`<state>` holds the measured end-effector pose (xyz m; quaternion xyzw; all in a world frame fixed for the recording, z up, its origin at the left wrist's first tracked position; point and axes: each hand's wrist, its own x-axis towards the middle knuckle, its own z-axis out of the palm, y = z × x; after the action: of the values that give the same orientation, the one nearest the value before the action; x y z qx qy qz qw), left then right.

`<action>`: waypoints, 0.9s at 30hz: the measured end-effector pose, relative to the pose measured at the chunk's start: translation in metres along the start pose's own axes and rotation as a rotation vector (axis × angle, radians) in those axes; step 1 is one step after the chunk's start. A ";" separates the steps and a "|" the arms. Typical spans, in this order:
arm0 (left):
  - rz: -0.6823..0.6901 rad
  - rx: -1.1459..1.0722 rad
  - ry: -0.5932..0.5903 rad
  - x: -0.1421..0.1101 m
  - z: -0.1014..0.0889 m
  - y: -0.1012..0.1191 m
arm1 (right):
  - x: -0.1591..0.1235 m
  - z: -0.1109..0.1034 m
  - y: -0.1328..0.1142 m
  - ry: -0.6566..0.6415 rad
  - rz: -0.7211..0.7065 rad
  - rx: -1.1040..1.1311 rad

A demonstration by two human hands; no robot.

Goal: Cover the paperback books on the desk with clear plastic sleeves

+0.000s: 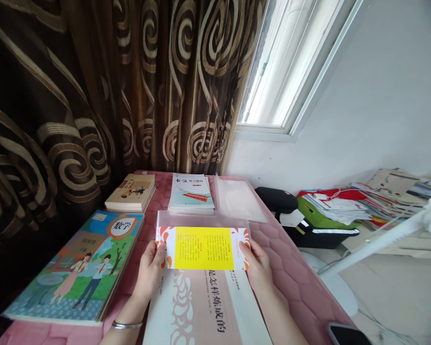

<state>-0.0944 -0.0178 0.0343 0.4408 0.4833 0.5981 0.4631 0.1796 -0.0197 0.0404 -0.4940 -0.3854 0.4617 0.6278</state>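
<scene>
A paperback book (pixel 201 306) with a white and pinkish-grey printed cover lies in front of me. Across its far end runs a yellow panel (pixel 204 248) with white and orange patterned ends, seemingly a cover flap. Clear plastic film (pixel 204 218) shows beyond that panel. My left hand (pixel 151 263) pinches the panel's left end, thumb on top. On the opposite end, my right hand (pixel 256 263) grips in the same way, thumb over the edge. The fingers underneath are hidden. A silver bangle sits on my left wrist.
A maths textbook stack (pixel 79 268) lies left on the pink quilted cover (pixel 283 263). Beyond are a brown book stack (pixel 131 191), a calligraphy book stack (pixel 190 191) and clear plastic covers (pixel 239 199). A phone (pixel 346 334) and white lamp arm (pixel 377 239) are at right.
</scene>
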 end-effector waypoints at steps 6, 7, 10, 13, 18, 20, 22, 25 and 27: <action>0.004 0.021 -0.007 -0.002 0.000 0.003 | 0.000 0.001 0.000 -0.010 -0.031 0.016; 0.008 0.027 -0.010 -0.002 0.000 0.003 | 0.000 0.002 0.000 -0.006 -0.039 0.016; 0.017 0.029 -0.014 -0.001 -0.001 0.001 | 0.001 0.002 0.001 -0.001 -0.043 0.022; 0.021 0.014 -0.029 0.000 0.000 0.000 | 0.001 0.001 0.004 0.000 -0.021 0.027; 0.061 0.040 -0.006 0.000 0.002 0.004 | 0.002 -0.003 0.008 -0.043 -0.004 0.094; 0.068 0.053 0.007 0.000 0.003 0.004 | 0.002 -0.004 0.009 -0.061 -0.002 0.093; 0.065 0.051 0.001 0.000 0.002 0.003 | 0.002 -0.005 0.009 -0.066 -0.005 0.077; 0.039 0.007 -0.031 0.000 0.001 0.001 | 0.002 -0.003 0.007 -0.061 -0.016 0.060; 0.017 -0.016 -0.044 0.000 0.001 0.000 | 0.001 -0.001 0.004 -0.052 -0.016 0.058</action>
<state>-0.0938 -0.0175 0.0345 0.4541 0.4644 0.5962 0.4719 0.1795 -0.0187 0.0360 -0.4604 -0.3918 0.4803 0.6354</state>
